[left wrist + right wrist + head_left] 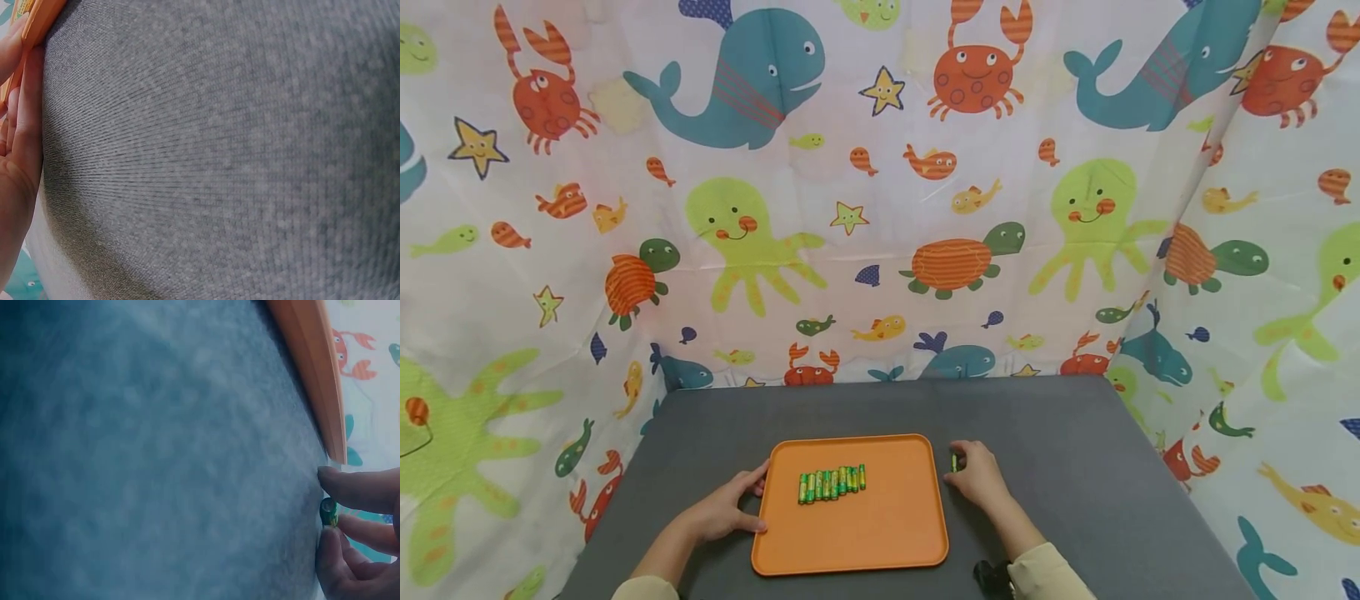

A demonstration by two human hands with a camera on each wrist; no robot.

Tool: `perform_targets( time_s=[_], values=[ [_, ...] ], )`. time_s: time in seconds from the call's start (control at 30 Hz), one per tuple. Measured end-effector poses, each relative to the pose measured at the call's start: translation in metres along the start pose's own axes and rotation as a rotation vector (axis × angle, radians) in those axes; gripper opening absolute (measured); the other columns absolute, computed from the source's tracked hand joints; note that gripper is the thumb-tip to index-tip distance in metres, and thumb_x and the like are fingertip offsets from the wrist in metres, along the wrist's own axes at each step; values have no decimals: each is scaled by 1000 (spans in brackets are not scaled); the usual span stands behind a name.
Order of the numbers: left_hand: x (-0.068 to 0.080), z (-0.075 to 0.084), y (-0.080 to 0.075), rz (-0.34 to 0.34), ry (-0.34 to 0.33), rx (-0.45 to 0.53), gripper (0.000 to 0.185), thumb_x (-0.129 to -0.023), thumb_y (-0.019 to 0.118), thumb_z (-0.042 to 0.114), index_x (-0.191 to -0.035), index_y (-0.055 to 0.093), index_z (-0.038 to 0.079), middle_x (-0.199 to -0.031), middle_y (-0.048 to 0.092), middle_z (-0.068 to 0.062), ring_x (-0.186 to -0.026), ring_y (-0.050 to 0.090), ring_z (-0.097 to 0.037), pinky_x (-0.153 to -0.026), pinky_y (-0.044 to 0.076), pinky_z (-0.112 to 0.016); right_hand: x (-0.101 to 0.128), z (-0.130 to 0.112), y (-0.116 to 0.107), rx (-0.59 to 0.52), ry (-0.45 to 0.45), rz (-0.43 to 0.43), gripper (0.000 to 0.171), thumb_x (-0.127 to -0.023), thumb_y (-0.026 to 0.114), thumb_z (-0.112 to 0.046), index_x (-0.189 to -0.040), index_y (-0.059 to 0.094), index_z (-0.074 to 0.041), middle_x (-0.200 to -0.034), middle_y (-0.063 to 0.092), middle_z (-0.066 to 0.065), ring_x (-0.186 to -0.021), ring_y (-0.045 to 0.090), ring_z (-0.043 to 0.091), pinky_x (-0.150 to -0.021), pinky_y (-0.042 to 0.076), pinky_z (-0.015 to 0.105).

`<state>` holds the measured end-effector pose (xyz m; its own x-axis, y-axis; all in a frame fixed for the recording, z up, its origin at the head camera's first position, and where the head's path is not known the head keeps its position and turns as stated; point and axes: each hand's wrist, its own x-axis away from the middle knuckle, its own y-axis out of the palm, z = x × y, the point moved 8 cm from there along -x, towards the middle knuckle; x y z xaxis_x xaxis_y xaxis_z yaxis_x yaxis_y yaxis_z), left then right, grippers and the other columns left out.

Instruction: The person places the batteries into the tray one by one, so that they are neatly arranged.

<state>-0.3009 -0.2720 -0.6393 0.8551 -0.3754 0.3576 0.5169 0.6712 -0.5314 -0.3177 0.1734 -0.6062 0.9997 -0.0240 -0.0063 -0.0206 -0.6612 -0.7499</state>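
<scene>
An orange tray (850, 546) lies on the grey table. A row of several green and yellow batteries (831, 483) stands side by side on it, in its upper left half. My left hand (722, 507) is at the tray's left edge, fingers and thumb spread apart along the rim and touching it. Just beyond the right rim, my right hand (981, 477) holds a small green battery (329, 512) between thumb and fingers, low over the table or touching it. The hand covers part of this battery in the head view.
The grey table top (1075, 467) stretches beyond the tray and to both sides. A curtain (880, 233) printed with sea animals hangs behind the table and along its sides. A black strap or device (992, 577) sits at the right wrist.
</scene>
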Motion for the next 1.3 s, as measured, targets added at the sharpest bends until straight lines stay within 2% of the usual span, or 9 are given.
perform_targets(
  time_s=[0.27, 0.43, 0.57, 0.67, 0.77, 0.93, 1.03, 1.3],
  values=[
    [-1, -2, 0, -5, 2, -7, 115, -72, 90, 37, -163, 22, 18, -126, 46, -7, -118, 43, -26, -112, 23, -65, 3, 5, -2, -31, 17, -45, 52, -73, 88, -4, -121, 69, 3, -103, 60, 13, -89, 64, 22, -73, 53, 36],
    [-3, -1, -1, -7, 15, -18, 116, -72, 90, 39, -162, 22, 17, -126, 47, -7, -118, 44, -25, -111, 24, -64, 2, 5, -5, -42, 18, -43, 49, -75, 88, -5, -119, 69, 3, -103, 64, 13, -89, 66, 23, -73, 55, 35],
    [-4, -1, 0, -14, 15, -23, 116, -72, 89, 41, -163, 20, 18, -128, 46, -7, -118, 44, -25, -111, 25, -63, 3, 0, -8, -121, 19, -13, 50, -78, 86, -7, -123, 67, 1, -108, 70, 13, -89, 70, 22, -73, 56, 36],
    [-4, -2, 0, -11, 7, -27, 116, -72, 89, 41, -163, 21, 19, -127, 46, -6, -118, 43, -25, -111, 25, -64, 3, -13, -5, -206, -1, -36, 50, -80, 84, -7, -127, 66, -1, -111, 72, 12, -88, 71, 20, -71, 57, 35],
    [-3, -2, -1, -6, 3, -28, 116, -72, 89, 41, -163, 21, 19, -126, 46, -6, -118, 43, -25, -111, 26, -63, 2, -32, 4, -261, -33, -98, 50, -82, 83, -7, -129, 65, -2, -111, 71, 11, -88, 70, 19, -71, 57, 34],
    [-2, -1, -2, -6, 11, -22, 115, -73, 89, 39, -163, 21, 18, -125, 46, -7, -118, 43, -26, -111, 25, -64, 0, -60, 28, -261, -100, -192, 49, -84, 81, -7, -129, 64, -1, -113, 69, 13, -97, 70, 26, -76, 58, 38],
    [-1, -1, -1, -7, 13, -24, 114, -73, 89, 39, -163, 21, 18, -125, 47, -6, -118, 43, -26, -111, 25, -65, -2, -70, 43, -253, -110, -227, 50, -83, 82, -6, -129, 65, -1, -113, 69, 13, -98, 70, 28, -78, 57, 40],
    [-1, 3, -2, -9, 27, -22, 113, -74, 89, 37, -163, 21, 16, -125, 47, -8, -118, 44, -26, -111, 25, -64, -7, -87, 72, -259, -117, -288, 53, -80, 84, -3, -128, 63, 2, -112, 65, 13, -93, 65, 22, -75, 56, 37]
  ],
)
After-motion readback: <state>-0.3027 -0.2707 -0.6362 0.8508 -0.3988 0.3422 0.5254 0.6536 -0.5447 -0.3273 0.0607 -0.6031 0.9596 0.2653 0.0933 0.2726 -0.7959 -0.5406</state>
